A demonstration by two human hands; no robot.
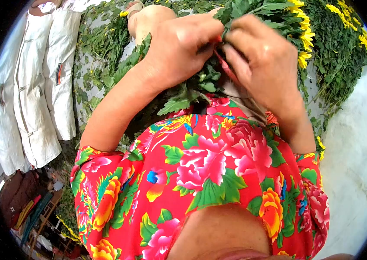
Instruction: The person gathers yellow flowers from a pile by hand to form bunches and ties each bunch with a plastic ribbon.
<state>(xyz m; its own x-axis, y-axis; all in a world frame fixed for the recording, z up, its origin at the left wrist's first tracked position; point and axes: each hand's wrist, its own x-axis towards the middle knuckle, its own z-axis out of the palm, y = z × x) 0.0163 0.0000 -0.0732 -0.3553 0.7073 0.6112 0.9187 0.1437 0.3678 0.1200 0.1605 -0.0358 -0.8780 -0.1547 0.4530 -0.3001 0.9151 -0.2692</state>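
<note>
My left hand is closed, its fingertips pinching one end of a thin red tie. Close beside it my right hand, slightly smeared by motion, has its fingers curled in around the same tie, which runs down beneath the palm. Whether the tie is string or a rubber band I cannot tell. Just beyond both hands lies a bunch of yellow chrysanthemums, its green leaves reaching to my fingers. The stems are mostly hidden behind my hands and forearms.
Loose green leaves litter the grey surface on the left. More yellow-flowered chrysanthemums are heaped at the right. White cloth bundles lie far left, above a wooden rack. Pale floor stretches along the right side.
</note>
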